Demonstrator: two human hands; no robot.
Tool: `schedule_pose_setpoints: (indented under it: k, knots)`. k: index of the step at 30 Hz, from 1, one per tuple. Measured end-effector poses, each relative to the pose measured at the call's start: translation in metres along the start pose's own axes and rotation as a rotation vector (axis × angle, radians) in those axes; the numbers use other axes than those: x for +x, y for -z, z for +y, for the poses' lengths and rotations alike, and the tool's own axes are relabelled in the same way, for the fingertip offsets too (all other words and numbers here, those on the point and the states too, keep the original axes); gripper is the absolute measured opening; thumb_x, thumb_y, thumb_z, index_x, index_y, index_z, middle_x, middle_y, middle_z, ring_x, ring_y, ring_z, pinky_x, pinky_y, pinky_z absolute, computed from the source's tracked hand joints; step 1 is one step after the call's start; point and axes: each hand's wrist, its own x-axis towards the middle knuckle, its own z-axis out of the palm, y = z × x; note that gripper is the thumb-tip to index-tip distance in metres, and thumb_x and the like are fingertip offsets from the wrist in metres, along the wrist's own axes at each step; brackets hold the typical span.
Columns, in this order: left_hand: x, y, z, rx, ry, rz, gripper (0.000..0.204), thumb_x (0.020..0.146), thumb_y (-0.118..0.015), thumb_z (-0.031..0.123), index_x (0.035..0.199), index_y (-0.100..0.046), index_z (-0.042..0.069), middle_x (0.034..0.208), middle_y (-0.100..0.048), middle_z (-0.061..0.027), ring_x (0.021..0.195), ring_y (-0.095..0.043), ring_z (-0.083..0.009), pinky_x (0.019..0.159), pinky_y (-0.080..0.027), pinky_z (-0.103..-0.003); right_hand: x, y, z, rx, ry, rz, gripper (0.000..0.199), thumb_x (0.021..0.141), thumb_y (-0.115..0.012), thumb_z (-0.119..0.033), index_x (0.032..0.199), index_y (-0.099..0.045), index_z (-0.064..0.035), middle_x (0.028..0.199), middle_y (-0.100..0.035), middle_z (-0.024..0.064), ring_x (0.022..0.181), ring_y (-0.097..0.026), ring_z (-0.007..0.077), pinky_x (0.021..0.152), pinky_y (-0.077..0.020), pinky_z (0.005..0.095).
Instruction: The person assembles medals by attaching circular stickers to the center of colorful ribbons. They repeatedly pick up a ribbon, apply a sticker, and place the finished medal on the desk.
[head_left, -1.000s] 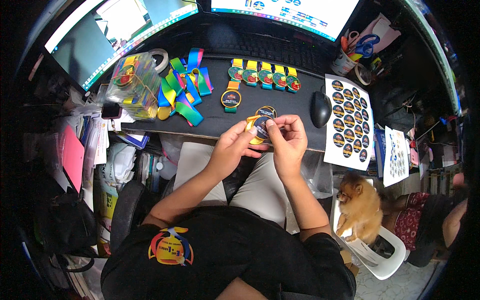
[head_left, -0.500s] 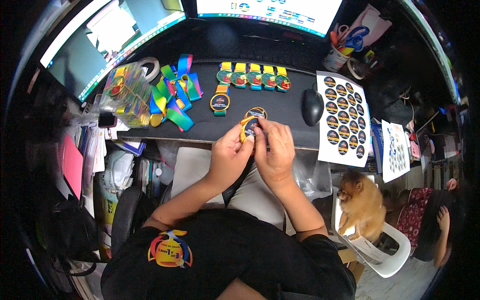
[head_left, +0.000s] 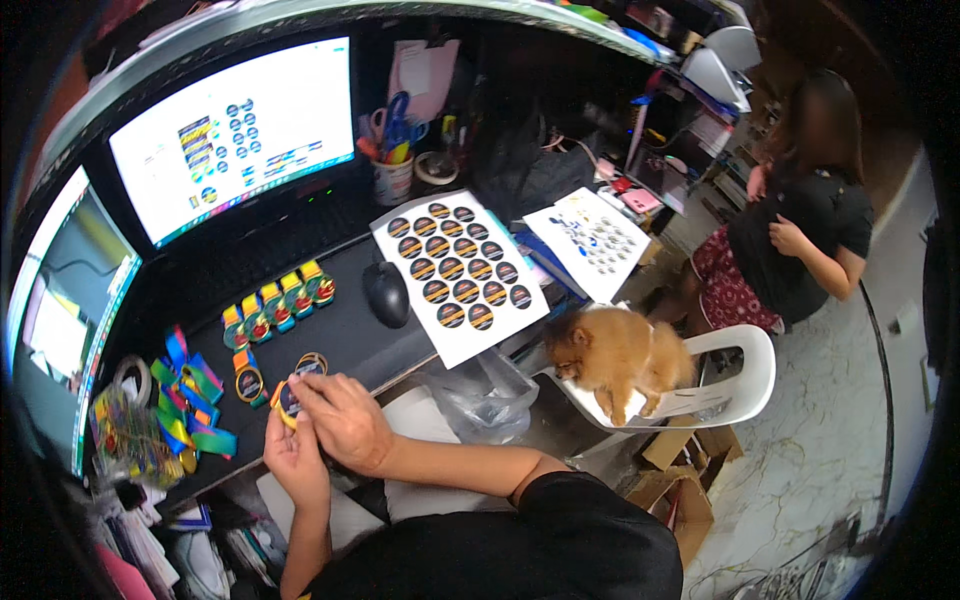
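My head has swung right since a moment ago — the desk slides to nine o'clock, and a fluffy orange dog [head_left: 612,352] on a white plastic chair [head_left: 738,372] now sits centre. My left hand [head_left: 297,462] and right hand [head_left: 345,418] stay pinched around the round gold-rimmed medal with a dark face [head_left: 288,399], fingers curled on its edge, at the black desk mat's [head_left: 350,330] seven o'clock edge.

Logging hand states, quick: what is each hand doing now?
Left hand: closed, holding the round medal.
Right hand: fingers pressed on the same medal.
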Motion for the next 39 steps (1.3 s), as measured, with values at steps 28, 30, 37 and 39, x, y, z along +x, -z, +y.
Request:
schedule_pose_setpoints:
  k: [28, 30, 37, 39]
  knots:
    - [-0.002, 0.016, 0.008, -0.021, -0.096, -0.003, 0.027, 0.095, -0.048, 0.002, 0.12, -0.052, -0.007, 0.109, -0.061, -0.0094, 0.097, -0.059, -0.0127, 0.086, -0.046, -0.024, 0.007, -0.009, -0.021, 0.016, 0.027, 0.022, 0.044, 0.079, -0.059, -0.008, 0.12, -0.053, 0.0061, 0.108, -0.058, 0.018, 0.092, -0.058, 0.0302, 0.076, -0.045, 0.0381]
    - [-0.002, 0.018, 0.009, -0.016, -0.096, -0.005, 0.028, 0.095, -0.048, 0.002, 0.121, -0.051, -0.007, 0.11, -0.061, -0.0097, 0.098, -0.059, -0.0129, 0.086, -0.046, -0.025, 0.008, -0.01, -0.023, 0.012, 0.045, 0.04, 0.044, 0.079, -0.059, -0.009, 0.12, -0.053, 0.0062, 0.108, -0.058, 0.0184, 0.091, -0.058, 0.0301, 0.076, -0.045, 0.038]
    - [-0.003, 0.02, 0.01, -0.051, -0.087, -0.003, 0.027, 0.095, -0.047, -0.001, 0.12, -0.05, -0.009, 0.114, -0.059, -0.0124, 0.103, -0.057, -0.0148, 0.09, -0.044, -0.026, 0.008, -0.012, -0.022, -0.002, 0.082, 0.057, 0.044, 0.079, -0.058, -0.009, 0.12, -0.053, 0.0066, 0.11, -0.058, 0.0188, 0.089, -0.058, 0.029, 0.074, -0.0447, 0.0374]
    - [-0.004, 0.018, 0.01, -0.053, -0.09, -0.022, 0.028, 0.095, -0.046, -0.001, 0.122, -0.049, -0.009, 0.115, -0.059, -0.0128, 0.104, -0.057, -0.0153, 0.091, -0.044, -0.027, 0.007, -0.01, -0.021, -0.017, 0.087, 0.057, 0.044, 0.079, -0.058, -0.009, 0.12, -0.053, 0.0067, 0.11, -0.058, 0.0184, 0.088, -0.057, 0.0289, 0.073, -0.0446, 0.037]
